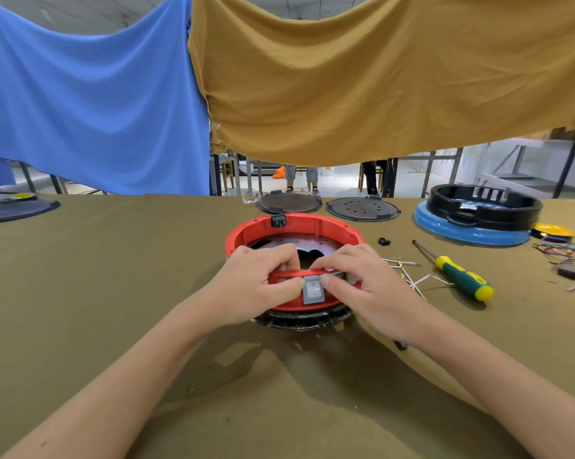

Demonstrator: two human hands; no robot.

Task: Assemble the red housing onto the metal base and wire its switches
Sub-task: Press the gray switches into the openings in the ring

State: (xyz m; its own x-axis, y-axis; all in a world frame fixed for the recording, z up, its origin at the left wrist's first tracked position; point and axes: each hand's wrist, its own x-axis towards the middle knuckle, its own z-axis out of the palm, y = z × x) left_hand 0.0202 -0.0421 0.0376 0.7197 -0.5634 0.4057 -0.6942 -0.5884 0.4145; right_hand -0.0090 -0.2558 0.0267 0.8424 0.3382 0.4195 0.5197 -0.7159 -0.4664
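Gripping the near rim of the red housing (296,226), both hands meet at a grey rocker switch (313,290) set in the housing's near wall. The left hand (259,281) curls its fingers over the rim into the ring while its thumb presses against the switch's left edge. The right hand (359,279) mirrors it, fingers hooked over the rim and thumb against the switch's right edge. The housing sits at the middle of the olive-covered table (114,293), on a black ribbed base (299,321) that shows beneath its near edge; a perforated metal plate (292,245) is visible inside the ring. A black socket (278,220) is fitted in the housing's far wall.

Just right of the right hand lie loose white wires (412,276) with terminals, and beyond them a screwdriver (458,273) with a green and yellow handle. A small black part (384,241) rests near the housing's right side. Two dark round plates (362,208) lie at the far edge behind the housing. Far right, a black housing (485,207) stands on a blue ring (471,231), with a tangle of coloured wires (564,253) near it. Blue (90,94) and mustard (379,77) cloths hang above the far side.
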